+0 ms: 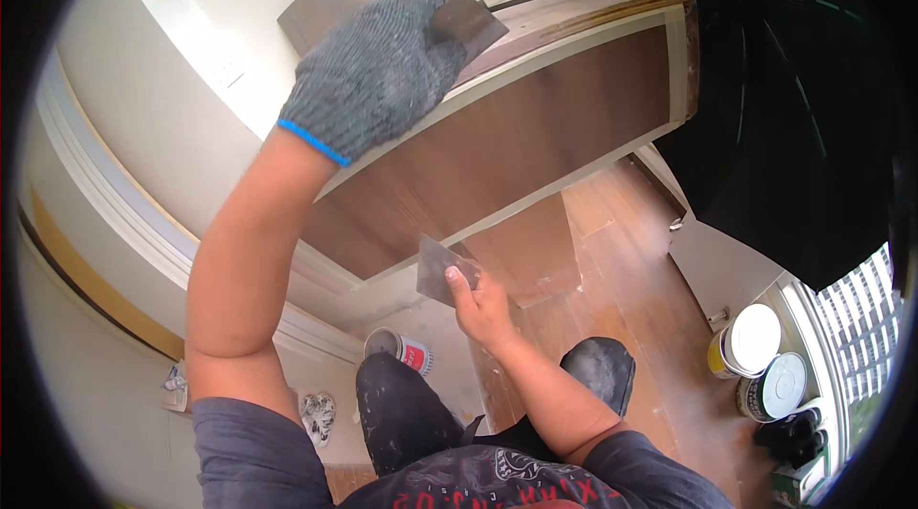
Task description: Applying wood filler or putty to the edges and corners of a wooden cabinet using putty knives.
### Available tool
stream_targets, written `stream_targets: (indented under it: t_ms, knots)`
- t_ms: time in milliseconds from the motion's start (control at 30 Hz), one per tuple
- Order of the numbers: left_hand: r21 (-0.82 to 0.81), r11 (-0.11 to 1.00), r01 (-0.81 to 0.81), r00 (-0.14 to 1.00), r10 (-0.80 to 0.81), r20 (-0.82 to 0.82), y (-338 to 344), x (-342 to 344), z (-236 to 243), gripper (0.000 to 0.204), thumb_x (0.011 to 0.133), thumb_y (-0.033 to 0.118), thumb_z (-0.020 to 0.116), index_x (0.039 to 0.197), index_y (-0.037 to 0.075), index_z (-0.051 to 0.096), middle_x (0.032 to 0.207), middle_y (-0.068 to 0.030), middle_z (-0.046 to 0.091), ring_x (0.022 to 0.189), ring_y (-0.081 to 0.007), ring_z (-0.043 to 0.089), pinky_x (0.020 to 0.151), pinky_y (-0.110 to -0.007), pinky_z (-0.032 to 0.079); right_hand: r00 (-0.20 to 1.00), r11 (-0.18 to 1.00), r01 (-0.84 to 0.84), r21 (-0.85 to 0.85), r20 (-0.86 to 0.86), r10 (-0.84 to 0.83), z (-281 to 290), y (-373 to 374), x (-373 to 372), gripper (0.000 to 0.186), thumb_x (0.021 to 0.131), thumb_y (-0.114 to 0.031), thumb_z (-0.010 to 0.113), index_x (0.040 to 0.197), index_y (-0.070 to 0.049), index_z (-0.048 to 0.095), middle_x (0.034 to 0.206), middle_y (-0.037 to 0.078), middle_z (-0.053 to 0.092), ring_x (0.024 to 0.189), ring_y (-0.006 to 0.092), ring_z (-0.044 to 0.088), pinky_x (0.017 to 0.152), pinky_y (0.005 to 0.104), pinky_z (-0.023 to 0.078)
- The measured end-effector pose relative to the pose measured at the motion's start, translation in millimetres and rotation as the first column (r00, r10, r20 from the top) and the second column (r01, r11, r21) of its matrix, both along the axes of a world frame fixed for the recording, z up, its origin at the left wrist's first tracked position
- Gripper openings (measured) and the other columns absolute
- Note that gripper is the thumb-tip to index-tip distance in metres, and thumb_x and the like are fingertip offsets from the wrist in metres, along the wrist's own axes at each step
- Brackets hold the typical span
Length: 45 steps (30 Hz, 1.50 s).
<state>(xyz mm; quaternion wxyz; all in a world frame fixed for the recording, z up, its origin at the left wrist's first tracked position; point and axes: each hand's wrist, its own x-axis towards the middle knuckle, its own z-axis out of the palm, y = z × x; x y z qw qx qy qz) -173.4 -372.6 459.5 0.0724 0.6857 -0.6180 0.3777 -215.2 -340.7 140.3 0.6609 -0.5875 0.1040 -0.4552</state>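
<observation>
My left hand (pixel 378 69), in a grey knitted glove with a blue cuff, is raised against the pale wall. Its fingers are closed round a dark flat rectangular piece (pixel 469 28). Behind the glove a curved grey-brown sheet (pixel 325 8) sticks out; whether both belong to one tool is hidden by the hand. Just below the glove runs a long brown wood-grain panel (pixel 507 136) with a pale border. My bare right hand (pixel 483 306) is lower down, apart from the panel, gripping a thin grey rectangular plate (pixel 442 270) with the thumb on top.
A black umbrella-like canopy (pixel 775 98) hangs at the right. White-lidded buckets (pixel 754 339) stand by the window. Between my legs and the wall sits a bucket with a red label (pixel 414 356). A brown sheet (pixel 526 251) lies below the panel on the wood floor (pixel 631 318).
</observation>
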Motion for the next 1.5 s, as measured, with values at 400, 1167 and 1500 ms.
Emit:
stream_targets:
  t_ms: [400, 1167, 1500]
  knots:
    - [0.159, 0.985, -0.069, 0.976, 0.034, 0.214, -68, -22, 5, 0.035, 0.085, 0.032, 0.064, 0.104, 0.003, 0.067, 0.095, -0.0201, 0.069, 0.091, -0.0392, 0.066, 0.084, -0.048, 0.051, 0.993, 0.994, -0.109, -0.018, -0.039, 0.109, 2, -9, -4, 0.048, 0.099, -0.037, 0.056, 0.113, 0.008, 0.063, 0.099, 0.024, 0.070, 0.094, 0.0321, 0.069, 0.084, 0.0371, 0.051]
    - [0.279, 0.956, -0.092, 0.996, 0.088, 0.026, -72, -40, 10, 0.033, 0.083, 0.029, 0.058, 0.096, 0.000, 0.069, 0.092, -0.0253, 0.069, 0.092, -0.0405, 0.066, 0.087, -0.046, 0.051, 0.996, 0.995, -0.093, -0.022, 0.001, 0.093, 11, -9, -10, 0.041, 0.100, -0.033, 0.054, 0.105, 0.007, 0.064, 0.093, 0.027, 0.068, 0.087, 0.0425, 0.066, 0.078, 0.0422, 0.052]
    - [0.326, 0.932, -0.157, 0.984, 0.177, -0.030, -76, -36, 10, 0.036, 0.080, 0.028, 0.058, 0.097, -0.001, 0.069, 0.095, -0.0269, 0.069, 0.094, -0.0419, 0.066, 0.089, -0.045, 0.051, 0.990, 0.991, -0.134, 0.006, -0.032, 0.135, 9, -10, -11, 0.051, 0.099, -0.042, 0.056, 0.112, 0.007, 0.064, 0.095, 0.024, 0.070, 0.091, 0.0344, 0.069, 0.082, 0.0387, 0.052]
